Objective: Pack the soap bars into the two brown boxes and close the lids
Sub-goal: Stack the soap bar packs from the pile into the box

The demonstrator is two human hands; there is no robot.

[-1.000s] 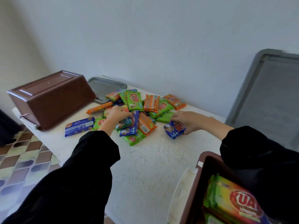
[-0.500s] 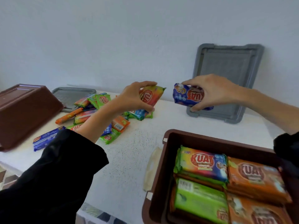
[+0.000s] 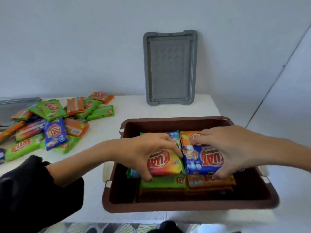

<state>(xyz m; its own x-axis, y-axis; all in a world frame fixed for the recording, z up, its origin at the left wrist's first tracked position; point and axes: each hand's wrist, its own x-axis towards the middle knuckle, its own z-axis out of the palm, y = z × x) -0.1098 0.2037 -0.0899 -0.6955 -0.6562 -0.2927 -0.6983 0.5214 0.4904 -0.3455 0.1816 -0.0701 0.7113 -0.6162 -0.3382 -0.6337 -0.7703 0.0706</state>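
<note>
An open brown box stands on the white table in front of me, with several wrapped soap bars stacked inside. My left hand grips a red-and-yellow soap bar just over the stack. My right hand grips a blue soap bar right beside it, the two bars touching. A green bar and an orange bar lie beneath them. A loose pile of soap bars sits on the table at the left.
A grey lid leans upright against the wall behind the box. Another grey lid lies flat at the far left behind the pile. The table's front edge runs just below the box, with patterned floor under it.
Both hands carried their bars from the air above the table down into the brown box. My view turned right, and the overturned brown box at the left went out of sight.
</note>
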